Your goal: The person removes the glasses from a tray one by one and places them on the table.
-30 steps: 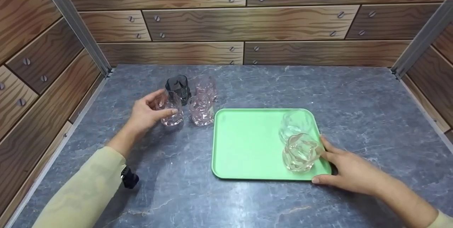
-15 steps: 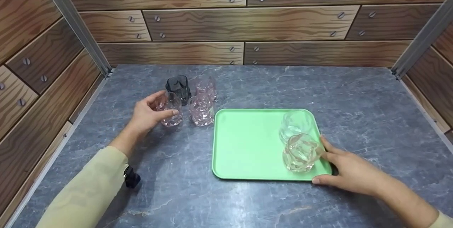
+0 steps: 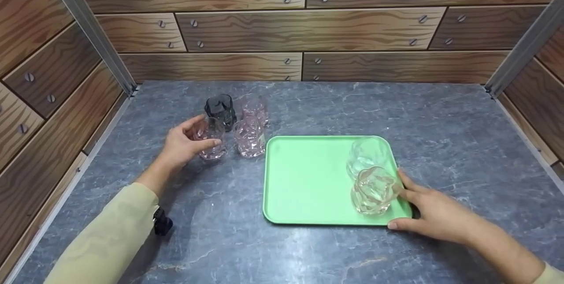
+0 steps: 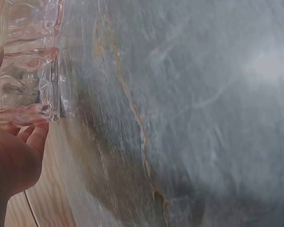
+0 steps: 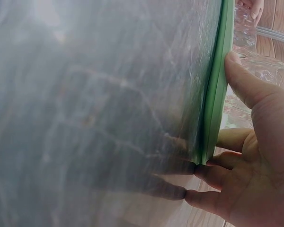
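My left hand (image 3: pixel 179 145) grips a clear pink-tinted glass (image 3: pixel 212 149), thumb on the near side and fingers round the far side. That glass is upright at the left of a small group. Beside it stand another pink-tinted glass (image 3: pixel 250 140), a dark grey glass (image 3: pixel 221 110) behind, and a further pinkish glass (image 3: pixel 255 106). My right hand (image 3: pixel 434 211) holds the right end of a green tray (image 3: pixel 308 182), thumb at the near corner and fingers along the side. In the right wrist view, the thumb presses the tray rim (image 5: pixel 218 85).
At the tray's right end stand a pale faceted glass (image 3: pixel 373 196) and a clear glass (image 3: pixel 366 156) behind it. The grey marbled tabletop (image 3: pixel 308 107) is bounded by wood-patterned walls (image 3: pixel 304 30) at the back and sides.
My left hand and the glass in it have shifted very slightly toward the near side. The right hand and the tray hold still.
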`<action>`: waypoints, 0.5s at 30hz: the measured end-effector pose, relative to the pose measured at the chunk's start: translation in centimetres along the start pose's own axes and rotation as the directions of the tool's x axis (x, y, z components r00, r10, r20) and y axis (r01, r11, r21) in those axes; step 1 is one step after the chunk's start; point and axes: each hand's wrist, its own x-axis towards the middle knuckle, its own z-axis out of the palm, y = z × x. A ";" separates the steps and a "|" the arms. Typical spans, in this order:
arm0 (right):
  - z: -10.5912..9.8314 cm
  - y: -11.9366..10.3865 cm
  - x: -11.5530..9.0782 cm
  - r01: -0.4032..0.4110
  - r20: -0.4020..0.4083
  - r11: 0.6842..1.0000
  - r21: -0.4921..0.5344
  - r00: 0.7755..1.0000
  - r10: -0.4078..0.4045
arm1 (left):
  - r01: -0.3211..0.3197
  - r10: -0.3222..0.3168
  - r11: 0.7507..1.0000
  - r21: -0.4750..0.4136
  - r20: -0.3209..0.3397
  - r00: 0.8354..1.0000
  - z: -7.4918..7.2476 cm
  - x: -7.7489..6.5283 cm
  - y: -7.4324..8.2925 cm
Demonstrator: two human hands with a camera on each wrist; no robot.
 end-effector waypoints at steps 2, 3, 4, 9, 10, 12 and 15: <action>0.0 0.0 0.0 -0.002 -0.004 1.000 -0.002 1.000 0.002 | -0.009 0.010 1.000 -0.007 0.013 1.000 -0.1 0.0 0.0; 0.0 0.0 -0.1 -0.003 -0.004 1.000 -0.002 1.000 0.003 | -0.013 0.013 1.000 -0.011 0.019 1.000 -0.1 0.0 0.0; -0.1 0.0 -0.1 -0.003 -0.006 1.000 -0.003 1.000 0.003 | -0.013 0.014 1.000 -0.010 0.025 1.000 -0.2 0.0 -0.1; -0.1 -0.1 -0.1 -0.006 -0.006 1.000 -0.007 1.000 0.006 | 0.013 -0.013 1.000 0.008 0.038 0.999 -0.5 0.0 -0.4; -0.1 -0.1 -0.1 -0.005 -0.007 1.000 -0.008 1.000 0.005 | 0.017 -0.017 1.000 0.015 0.038 0.999 -0.5 0.0 -0.4; -0.1 -0.1 -0.1 -0.003 -0.006 1.000 -0.006 1.000 0.003 | 0.016 -0.017 1.000 0.020 0.039 0.999 -0.6 -0.1 -0.6; -0.1 -0.1 -0.1 -0.002 -0.006 1.000 -0.003 1.000 0.002 | -0.003 0.003 1.000 0.008 0.042 0.999 -0.5 -0.1 -0.8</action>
